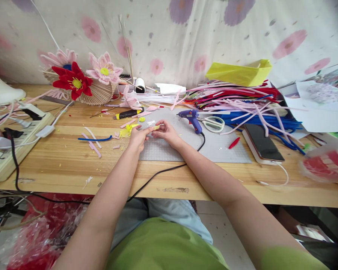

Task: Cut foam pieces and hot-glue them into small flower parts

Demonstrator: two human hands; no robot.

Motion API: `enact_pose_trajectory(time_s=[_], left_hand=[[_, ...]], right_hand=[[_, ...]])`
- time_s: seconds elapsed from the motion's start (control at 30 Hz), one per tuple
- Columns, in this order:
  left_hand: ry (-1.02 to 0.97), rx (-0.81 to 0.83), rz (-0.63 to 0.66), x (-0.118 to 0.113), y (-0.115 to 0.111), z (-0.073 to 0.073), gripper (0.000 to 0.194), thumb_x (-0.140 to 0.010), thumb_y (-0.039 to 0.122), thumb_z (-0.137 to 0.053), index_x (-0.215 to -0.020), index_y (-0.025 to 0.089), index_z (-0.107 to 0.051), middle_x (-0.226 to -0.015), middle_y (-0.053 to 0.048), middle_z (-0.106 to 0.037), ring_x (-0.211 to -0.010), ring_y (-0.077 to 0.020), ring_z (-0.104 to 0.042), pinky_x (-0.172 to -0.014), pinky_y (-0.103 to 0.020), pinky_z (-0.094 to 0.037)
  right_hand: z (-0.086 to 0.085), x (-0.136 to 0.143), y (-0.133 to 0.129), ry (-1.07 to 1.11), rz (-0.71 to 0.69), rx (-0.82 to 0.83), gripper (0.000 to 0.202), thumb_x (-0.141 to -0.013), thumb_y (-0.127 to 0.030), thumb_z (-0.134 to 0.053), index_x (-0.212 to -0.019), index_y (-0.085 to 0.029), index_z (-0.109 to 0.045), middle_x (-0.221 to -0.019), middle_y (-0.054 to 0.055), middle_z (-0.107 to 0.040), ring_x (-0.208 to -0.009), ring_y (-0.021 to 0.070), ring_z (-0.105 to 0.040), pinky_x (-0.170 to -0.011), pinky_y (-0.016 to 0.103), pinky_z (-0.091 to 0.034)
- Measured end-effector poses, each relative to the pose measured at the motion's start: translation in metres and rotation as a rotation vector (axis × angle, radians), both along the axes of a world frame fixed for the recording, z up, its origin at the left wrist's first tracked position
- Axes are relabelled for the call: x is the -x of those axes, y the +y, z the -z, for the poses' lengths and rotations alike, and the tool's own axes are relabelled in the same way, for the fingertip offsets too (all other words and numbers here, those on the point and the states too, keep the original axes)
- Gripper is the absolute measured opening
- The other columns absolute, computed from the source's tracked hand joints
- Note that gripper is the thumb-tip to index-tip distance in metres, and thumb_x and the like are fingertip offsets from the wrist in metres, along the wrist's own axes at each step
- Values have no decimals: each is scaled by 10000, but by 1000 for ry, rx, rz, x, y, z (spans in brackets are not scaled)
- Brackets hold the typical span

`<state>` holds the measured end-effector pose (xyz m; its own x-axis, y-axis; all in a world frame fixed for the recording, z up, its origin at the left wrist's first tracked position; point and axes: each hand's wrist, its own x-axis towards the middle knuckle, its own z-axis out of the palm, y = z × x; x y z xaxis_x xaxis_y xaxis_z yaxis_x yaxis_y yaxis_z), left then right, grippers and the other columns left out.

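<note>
My left hand [139,138] and my right hand [167,133] meet over the left part of the grey cutting mat [219,150]. Between their fingertips is a small pale yellow strip [156,128], pinched from both sides; its exact kind is too small to make out. Just left of my left hand lies a pile of yellow scraps [126,130]. Beyond the fingers are a round yellow disc [142,119] and a small bunch of white bits [151,123]. To the right of my right hand, a purple glue gun [192,119] rests on the mat.
White-handled scissors [213,124] lie beside the glue gun, whose black cord [163,172] crosses the table front. Bundles of blue pipe cleaners [259,119] fill the back right. A phone [263,142], a power strip [22,138] and fuzzy flowers [74,83] stand around the edges.
</note>
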<state>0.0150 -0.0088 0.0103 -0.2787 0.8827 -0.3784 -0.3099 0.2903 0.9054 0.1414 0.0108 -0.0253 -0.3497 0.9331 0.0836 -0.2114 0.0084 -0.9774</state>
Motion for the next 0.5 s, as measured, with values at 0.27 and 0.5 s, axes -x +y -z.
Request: enact_pose_trajectory(time_s=[0.27, 0.5], left_hand=[[-2, 7, 14, 0, 0, 1, 691, -563, 87, -796, -1146, 140, -429, -792, -15, -626, -580, -53, -551, -461, -173, -304], [30, 17, 36, 1, 1, 2, 609, -583, 122, -794, -1088, 153, -455, -819, -17, -645, -602, -54, -557, -466, -168, -323]], right_hand=[[2, 2, 3, -4, 25, -11, 494, -564, -303, -768, -898, -232, -412, -706, -61, -637, -684, 119, -637, -695, 296, -517], [2, 2, 3, 13, 81, -19, 464, -551, -367, -769, -841, -217, -439, -637, -70, -603, -632, 112, -622, -678, 278, -501]])
